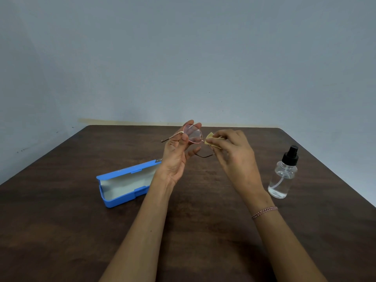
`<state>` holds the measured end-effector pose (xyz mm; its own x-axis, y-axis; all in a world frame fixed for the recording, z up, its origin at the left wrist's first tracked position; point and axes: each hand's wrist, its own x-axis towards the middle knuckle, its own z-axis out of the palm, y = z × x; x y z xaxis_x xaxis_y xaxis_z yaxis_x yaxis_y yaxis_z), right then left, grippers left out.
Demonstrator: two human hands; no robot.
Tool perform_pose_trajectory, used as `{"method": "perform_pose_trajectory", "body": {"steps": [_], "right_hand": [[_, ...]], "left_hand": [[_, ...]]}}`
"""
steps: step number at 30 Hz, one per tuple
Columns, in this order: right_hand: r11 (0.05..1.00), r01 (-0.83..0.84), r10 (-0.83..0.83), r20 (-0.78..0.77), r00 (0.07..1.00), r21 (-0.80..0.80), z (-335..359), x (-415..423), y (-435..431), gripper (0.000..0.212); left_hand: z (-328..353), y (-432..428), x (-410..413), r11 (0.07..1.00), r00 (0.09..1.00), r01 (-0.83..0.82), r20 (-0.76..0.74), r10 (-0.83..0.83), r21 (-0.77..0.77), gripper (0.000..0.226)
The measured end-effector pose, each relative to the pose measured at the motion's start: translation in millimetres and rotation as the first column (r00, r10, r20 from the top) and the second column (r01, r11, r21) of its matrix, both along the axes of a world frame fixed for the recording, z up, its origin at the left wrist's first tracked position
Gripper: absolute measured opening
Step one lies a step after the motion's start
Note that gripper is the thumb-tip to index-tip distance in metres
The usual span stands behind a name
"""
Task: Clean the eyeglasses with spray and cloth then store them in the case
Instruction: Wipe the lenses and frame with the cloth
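1. My left grip (177, 157) pinches the glasses (193, 135) by the rim of one lens, with the thumb on the near side and the fingertips behind. It holds them in the air above the counter (203, 204). Both temples are unfolded: one pokes out to my left and the other runs low toward my right.
2. My right grip (234, 153) is curled round the cloth (210, 140), a small yellow wad pinched between thumb and fingers. The wad sits over the other lens, which is hidden under it, so I cannot tell how much of the glass it covers.
3. I judge this to be the wiping step, with one lens under the cloth while the other serves as my handle.
4. The bottle (283, 176) stands upright on the counter to my right, well apart from both grips and with nothing touching it.
5. The case (124, 182) lies open on the counter to my left, near my left wrist, with its pale lining up. The glasses are not yet in it.
6. The next move calls for light pressure, since the thin wire frame would probably bend easily. To wipe the lens I now pinch, I will have to shift my left grip to the bridge or a temple. After that I fold both temples, lay the glasses in the case and shut the lid.
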<state>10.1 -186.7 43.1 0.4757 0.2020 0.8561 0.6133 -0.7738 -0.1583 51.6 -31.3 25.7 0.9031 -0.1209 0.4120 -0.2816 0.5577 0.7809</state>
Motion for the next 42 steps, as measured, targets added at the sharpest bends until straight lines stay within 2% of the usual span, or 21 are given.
{"method": "perform_pose_trajectory", "body": {"steps": [3, 9, 15, 18, 24, 27, 32, 35, 39, 42], "right_hand": [[0.999, 0.014, -0.015, 0.008, 1.000, 0.048, 1, 1, -4, 0.016], [0.999, -0.028, 0.027, 0.012, 1.000, 0.036, 0, -2, 5, 0.024], [0.999, -0.024, 0.023, 0.003, 1.000, 0.044, 0, 3, -5, 0.019], [0.996, -0.083, 0.082, 0.022, 0.996, 0.041, -2, 2, -2, 0.023], [0.985, -0.160, 0.162, -0.019, 0.987, 0.069, -1, 3, -2, 0.024], [0.992, -0.113, 0.115, -0.025, 0.993, 0.052, -2, 4, -7, 0.021], [1.000, 0.009, -0.009, 0.009, 1.000, -0.024, 0, 5, -15, 0.034], [0.995, 0.022, -0.018, -0.040, 0.999, 0.095, 0, 5, -19, 0.035], [0.903, 0.095, -0.020, -0.179, 0.984, 0.420, 1, 8, -19, 0.039], [0.848, 0.217, -0.129, -0.209, 0.969, 0.484, 2, 11, -23, 0.034]], "left_hand": [[0, 1, 2, 0.997, 1.000, -0.002, 0.000, 0.002, -0.071, 0.059], [-1, -7, -2, 0.999, 0.999, 0.034, 0.026, -0.033, -0.026, 0.062], [0, -4, 0, 0.997, 0.999, 0.037, -0.002, -0.037, -0.071, 0.058], [-1, -6, -1, 0.997, 0.999, 0.044, 0.007, -0.044, -0.066, 0.063], [0, -4, -1, 0.995, 0.998, 0.045, 0.035, -0.043, -0.086, 0.060], [-1, -3, 0, 0.996, 0.999, 0.038, 0.027, -0.036, -0.075, 0.058], [-1, -2, 1, 0.998, 0.999, 0.041, 0.015, -0.040, -0.056, 0.055], [-1, -2, 1, 0.998, 0.999, 0.042, 0.011, -0.042, -0.040, 0.056], [-1, -3, -1, 0.998, 0.998, 0.057, 0.007, -0.057, 0.013, 0.055], [0, -5, -2, 0.997, 0.998, 0.067, 0.012, -0.068, 0.045, 0.054]]}}
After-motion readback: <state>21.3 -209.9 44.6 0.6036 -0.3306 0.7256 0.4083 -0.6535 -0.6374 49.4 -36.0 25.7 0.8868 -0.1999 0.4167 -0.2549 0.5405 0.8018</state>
